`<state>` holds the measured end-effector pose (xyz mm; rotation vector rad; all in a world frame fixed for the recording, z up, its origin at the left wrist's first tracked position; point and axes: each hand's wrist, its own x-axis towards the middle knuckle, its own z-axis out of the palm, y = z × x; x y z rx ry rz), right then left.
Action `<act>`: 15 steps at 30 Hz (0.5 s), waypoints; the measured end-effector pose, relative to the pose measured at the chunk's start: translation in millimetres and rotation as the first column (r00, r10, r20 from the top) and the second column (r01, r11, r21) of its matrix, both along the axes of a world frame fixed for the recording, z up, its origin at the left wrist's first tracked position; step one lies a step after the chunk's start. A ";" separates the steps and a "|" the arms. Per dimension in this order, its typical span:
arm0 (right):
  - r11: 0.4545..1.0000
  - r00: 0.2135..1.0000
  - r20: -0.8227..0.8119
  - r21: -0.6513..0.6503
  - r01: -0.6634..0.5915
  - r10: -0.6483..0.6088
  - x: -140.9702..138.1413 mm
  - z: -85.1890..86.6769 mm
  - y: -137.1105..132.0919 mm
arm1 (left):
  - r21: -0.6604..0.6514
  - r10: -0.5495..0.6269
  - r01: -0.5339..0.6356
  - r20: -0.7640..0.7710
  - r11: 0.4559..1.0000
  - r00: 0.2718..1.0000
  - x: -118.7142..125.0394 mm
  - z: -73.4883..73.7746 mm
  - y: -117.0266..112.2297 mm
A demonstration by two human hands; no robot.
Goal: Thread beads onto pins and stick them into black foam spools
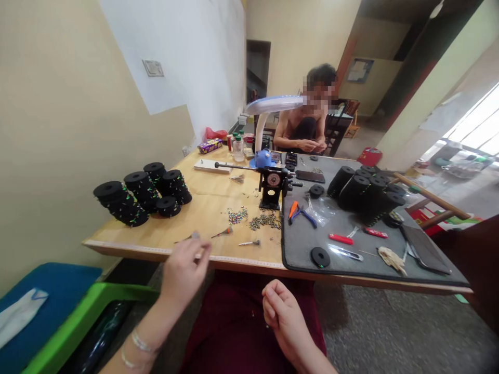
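My left hand [185,270] is above the table's front edge, its fingers drawn together and slightly blurred; whatever they hold, if anything, is too small to name. Just beyond it lies a small grey-tipped piece [194,236], partly covered by the fingers. Further right are an orange-and-grey piece [223,232] and a white-stemmed piece [249,243]. Over my lap, my right hand [284,314] is closed with thumb against fingers; its contents are hidden. Behind these pieces are a pile of coloured beads [237,215] and a pile of brownish small parts [265,222].
Black spools [136,189] stand stacked at left, more spools [360,189] at right. A winding device [270,192] and a lamp [262,156] stand mid-table. Pliers [302,214], a red-handled tool [340,239] and a cutter [345,253] lie on the grey mat [300,254]. Another person [302,127] sits opposite.
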<state>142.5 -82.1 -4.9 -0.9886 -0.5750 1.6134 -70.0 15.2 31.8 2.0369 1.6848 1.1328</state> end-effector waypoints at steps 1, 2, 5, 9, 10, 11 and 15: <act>1.000 1.000 -0.013 0.004 -0.001 0.001 -0.7 -0.6 -0.2 | -0.124 -0.082 0.102 0.157 0.987 0.984 14.7 -0.8 -14.7; 1.000 1.000 -0.019 0.006 0.002 -0.002 -1.5 -1.0 -0.5 | -0.261 -0.149 0.246 0.342 0.934 0.928 29.8 -2.8 -28.3; 1.000 1.000 -0.017 0.010 0.005 -0.004 -3.5 -2.3 -2.3 | -0.435 -0.070 0.579 0.755 0.690 0.652 68.6 -15.5 -56.7; 0.999 0.997 -0.054 0.017 -0.046 0.047 -1.7 -6.3 -4.8 | -0.447 0.172 0.685 0.885 0.575 0.433 90.2 -34.9 -64.0; 0.998 0.997 -0.063 0.019 -0.052 0.054 -0.7 -7.9 -5.2 | -0.445 0.201 0.706 0.892 0.552 0.405 91.1 -37.7 -63.1; 0.998 0.996 -0.067 0.021 -0.054 0.056 0.3 -9.7 -5.5 | -0.444 0.220 0.723 0.895 0.530 0.389 91.2 -39.1 -62.0; 0.999 0.999 -0.002 0.032 -0.041 0.041 0.6 -15.2 -7.4 | -0.457 0.204 0.750 0.889 0.478 0.411 90.0 -34.5 -61.3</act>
